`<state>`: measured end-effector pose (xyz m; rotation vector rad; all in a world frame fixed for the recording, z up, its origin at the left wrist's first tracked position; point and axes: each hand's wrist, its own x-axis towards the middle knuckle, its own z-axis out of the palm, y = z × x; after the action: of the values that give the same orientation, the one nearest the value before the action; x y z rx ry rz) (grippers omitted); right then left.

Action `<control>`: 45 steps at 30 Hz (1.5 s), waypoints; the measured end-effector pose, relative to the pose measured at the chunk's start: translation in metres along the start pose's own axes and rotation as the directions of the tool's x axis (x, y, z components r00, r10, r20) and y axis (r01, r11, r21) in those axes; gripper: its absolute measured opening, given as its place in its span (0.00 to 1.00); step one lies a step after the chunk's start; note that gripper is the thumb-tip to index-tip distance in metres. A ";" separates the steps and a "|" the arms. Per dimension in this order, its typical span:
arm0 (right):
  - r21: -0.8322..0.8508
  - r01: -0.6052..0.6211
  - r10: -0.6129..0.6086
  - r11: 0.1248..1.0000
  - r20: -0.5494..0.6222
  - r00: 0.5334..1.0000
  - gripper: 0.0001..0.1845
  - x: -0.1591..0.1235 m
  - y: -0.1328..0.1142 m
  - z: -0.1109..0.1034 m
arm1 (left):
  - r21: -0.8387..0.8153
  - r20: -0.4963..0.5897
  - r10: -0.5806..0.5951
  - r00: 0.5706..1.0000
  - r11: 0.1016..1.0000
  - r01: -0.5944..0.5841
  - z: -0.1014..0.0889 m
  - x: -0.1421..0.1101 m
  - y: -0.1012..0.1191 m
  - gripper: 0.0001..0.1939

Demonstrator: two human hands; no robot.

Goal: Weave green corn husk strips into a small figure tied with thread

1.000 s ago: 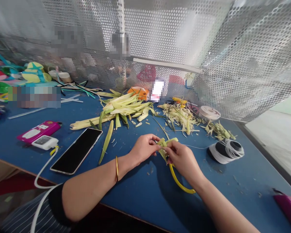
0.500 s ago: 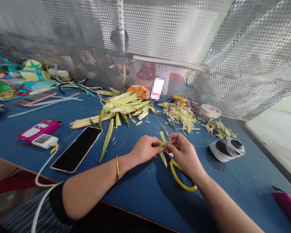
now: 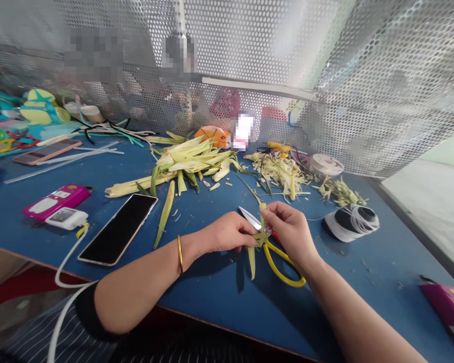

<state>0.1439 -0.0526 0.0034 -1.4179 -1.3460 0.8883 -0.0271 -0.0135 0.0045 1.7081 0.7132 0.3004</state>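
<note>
Both hands pinch a folded green leaf strip (image 3: 263,236): the left hand (image 3: 230,232) near its middle, the right hand (image 3: 290,227) at its upper end. The strip sits in front of yellow-handled scissors (image 3: 285,280), one tail hanging. Pale husks (image 3: 189,159) lie behind; a thread spool (image 3: 350,222) rests at right on the blue table (image 3: 378,302).

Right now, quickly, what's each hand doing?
Left hand: closed, pinching a folded corn husk strip.
Right hand: closed, pinching that strip's upper end.
</note>
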 end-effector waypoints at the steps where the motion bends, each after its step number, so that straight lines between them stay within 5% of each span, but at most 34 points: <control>1: -0.011 0.020 -0.021 1.000 -0.018 1.000 0.15 -0.001 0.000 0.001 | -0.012 0.018 0.007 1.000 1.000 -0.006 -0.001 0.000 -0.001 0.14; 7: -0.098 0.077 -0.081 0.992 -0.040 0.996 0.15 0.000 0.009 0.006 | -0.099 0.018 -0.040 0.999 0.994 0.042 0.001 0.002 -0.006 0.16; 19: -0.133 -0.021 0.000 0.991 -0.154 0.988 0.17 -0.004 0.012 0.017 | -0.199 0.078 -0.135 0.988 0.969 0.148 0.007 0.001 -0.007 0.17; 25: -0.068 0.026 -0.033 0.997 -0.101 0.994 0.17 0.002 0.017 0.015 | -0.227 -0.038 -0.218 0.975 0.952 0.204 0.012 0.004 -0.003 0.12; 31: -0.158 0.015 -0.008 0.987 0.046 0.999 0.20 0.006 0.017 0.006 | -0.334 -0.304 -0.202 0.931 0.938 0.094 0.000 0.007 -0.004 0.11; 34: -0.240 0.070 -0.049 0.968 0.092 0.995 0.15 0.003 0.017 0.007 | -0.378 -0.327 -0.227 0.917 0.921 0.093 -0.002 0.008 -0.006 0.10; 42: -0.326 0.094 -0.106 0.941 -0.022 0.994 0.12 0.004 0.023 0.008 | -0.411 -0.272 -0.237 0.933 0.905 0.110 0.000 0.008 -0.005 0.08; 45: -0.526 0.260 -0.359 0.810 -0.093 0.929 0.11 0.003 0.016 0.001 | -0.487 -0.289 -0.290 0.913 0.865 0.121 -0.001 0.008 -0.004 0.10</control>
<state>0.1477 -0.0486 -0.0118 -1.5560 -1.6776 0.1691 -0.0227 -0.0076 0.0001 1.1184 0.9950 0.5859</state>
